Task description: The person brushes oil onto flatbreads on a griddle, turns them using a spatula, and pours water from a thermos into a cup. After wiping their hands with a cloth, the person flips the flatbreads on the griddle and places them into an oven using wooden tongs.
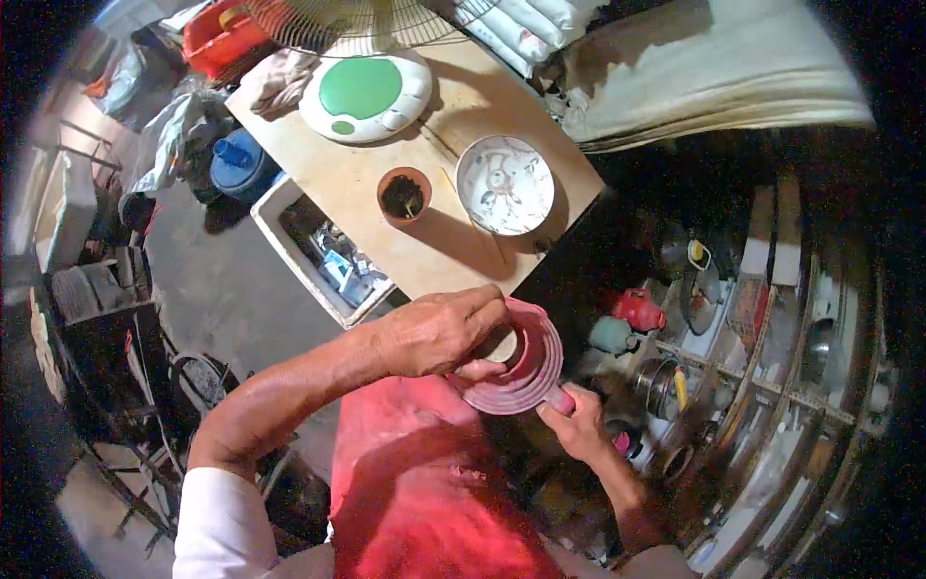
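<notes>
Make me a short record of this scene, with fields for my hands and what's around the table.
Left hand: fingers and thumb about a pale round piece, at the middle of the pink ridged piece
Right hand: closed on the pink handle
On table: green-and-white device, terracotta pot with dark contents, patterned dish
Left of table: white box with mixed items

The left elbow (224,450) is bent, its forearm (299,386) slanting inward to the left hand (444,333), which is turned palm-down, fingers (488,311) curled and thumb (479,370) below them. The right forearm (622,490) angles inward to the right hand (579,425), curled in a grip near the left one.
</notes>
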The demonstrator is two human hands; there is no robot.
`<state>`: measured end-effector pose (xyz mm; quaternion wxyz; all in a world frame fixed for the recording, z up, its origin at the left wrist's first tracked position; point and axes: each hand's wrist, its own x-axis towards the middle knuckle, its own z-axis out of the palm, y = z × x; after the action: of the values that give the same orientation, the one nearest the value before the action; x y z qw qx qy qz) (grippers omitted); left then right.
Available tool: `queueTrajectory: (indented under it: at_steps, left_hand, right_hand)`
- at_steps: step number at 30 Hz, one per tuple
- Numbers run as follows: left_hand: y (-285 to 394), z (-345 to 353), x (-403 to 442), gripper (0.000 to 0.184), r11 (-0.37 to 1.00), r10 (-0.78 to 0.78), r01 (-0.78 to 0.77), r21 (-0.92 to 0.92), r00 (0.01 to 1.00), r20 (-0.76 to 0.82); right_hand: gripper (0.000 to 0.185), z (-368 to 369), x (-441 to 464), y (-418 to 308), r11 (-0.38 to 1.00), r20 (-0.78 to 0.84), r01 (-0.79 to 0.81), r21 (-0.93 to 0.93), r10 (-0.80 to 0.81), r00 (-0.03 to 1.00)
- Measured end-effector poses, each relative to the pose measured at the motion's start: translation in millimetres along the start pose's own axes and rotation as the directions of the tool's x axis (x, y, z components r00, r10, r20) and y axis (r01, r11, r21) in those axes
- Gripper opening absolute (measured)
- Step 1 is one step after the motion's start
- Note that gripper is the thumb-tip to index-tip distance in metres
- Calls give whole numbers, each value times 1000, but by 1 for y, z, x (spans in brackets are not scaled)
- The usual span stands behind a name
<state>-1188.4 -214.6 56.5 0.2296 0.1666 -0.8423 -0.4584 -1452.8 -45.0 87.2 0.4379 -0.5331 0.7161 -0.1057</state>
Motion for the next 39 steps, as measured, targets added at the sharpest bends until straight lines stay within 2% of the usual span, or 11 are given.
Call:
queueTrajectory:
  at_steps: [9,11,12,14,17,18,21,26,28,34,39]
  left_hand:
    - [-37,-15,-20,54,984,-177,175,-35,936,-303]
    - [-53,-11,-28,53,961,-263,252,-114,706,-657]
    - [-57,-21,-32,55,758,-586,59,-649,498,-639]
    - [-57,-38,-37,59,732,-645,-87,-676,233,-728]
    - [-68,8,-87,62,766,-641,351,-538,462,-613]
    - [-49,20,-96,63,610,-722,216,-762,547,-423]
    - [-43,82,-111,43,585,-623,185,-789,726,-291]
    - [-35,100,-101,36,630,-555,107,-769,755,-349]
    - [-34,102,-100,39,657,-542,100,-747,751,-377]
    - [-37,98,-94,36,673,-538,115,-731,754,-377]
    - [-41,108,-87,37,649,-531,89,-755,764,-366]
  right_hand:
    - [31,8,42,-56,989,-24,60,137,-57,998]
    - [30,6,45,-66,995,-28,60,79,-58,998]
    - [30,8,46,-66,995,-28,54,78,-51,998]
    - [30,13,50,-66,967,-68,21,254,-3,998]
    - [27,9,60,-83,969,-48,-25,245,38,998]
    - [26,9,60,-86,981,-25,-69,182,74,997]
    - [23,11,72,-109,974,-33,-166,156,173,984]
    - [22,13,92,-119,985,-79,-165,43,168,983]
    - [23,14,98,-124,981,-138,-60,-186,35,990]
    - [24,13,113,-153,923,-109,78,-377,-128,986]
    - [26,7,122,-173,935,-65,86,-345,-116,991]
